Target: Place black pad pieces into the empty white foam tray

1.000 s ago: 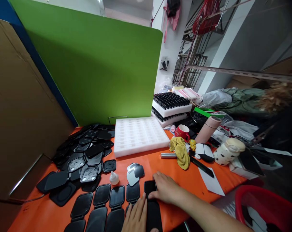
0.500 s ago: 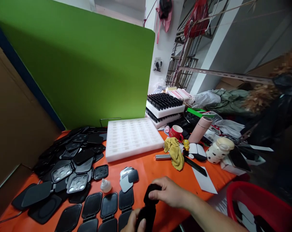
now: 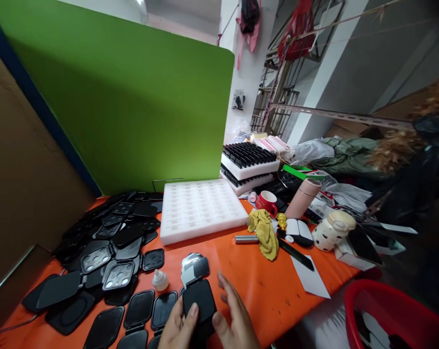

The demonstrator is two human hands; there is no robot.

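Orange table (image 3: 263, 286) fills the near view, backed by a green partition (image 3: 132, 106) along its far edge and cluttered shelving to the right. We count one white foam tray (image 3: 199, 208) near the far edge, one red mug (image 3: 267, 201), one yellow cloth (image 3: 265, 231), one small white bottle (image 3: 160, 280). Black cases lie heaped at the left edge. At the near edge, our left hand (image 3: 178, 325) grips a black case (image 3: 199, 303), thumb across it; our right hand (image 3: 237, 322) touches its side, fingers spread loose.
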